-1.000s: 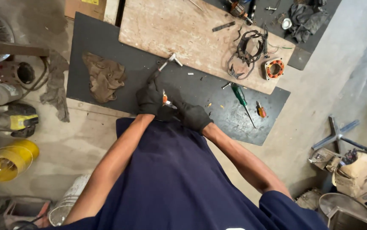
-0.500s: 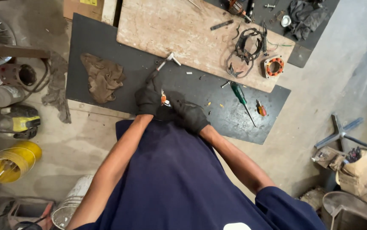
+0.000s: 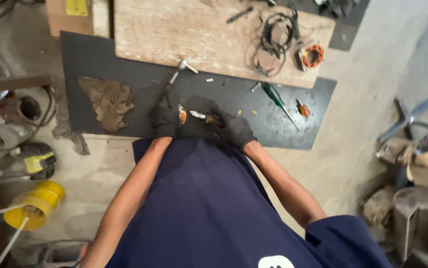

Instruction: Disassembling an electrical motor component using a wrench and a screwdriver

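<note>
Black-gloved left hand (image 3: 165, 115) is gripping an orange part (image 3: 182, 115); right hand (image 3: 233, 130) is pinching a small metal tool (image 3: 200, 115) against it, needing steadiness.

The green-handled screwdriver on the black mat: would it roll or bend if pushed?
The screwdriver likely stays stiff, given its thin straight metal shaft. Its rounded handle might roll sideways on the flat black mat. It looks light and lies free.

Matt black mat (image 3: 114, 59), rough pale wooden board (image 3: 174, 30), crumpled brown cloth rag (image 3: 108, 100).
</note>
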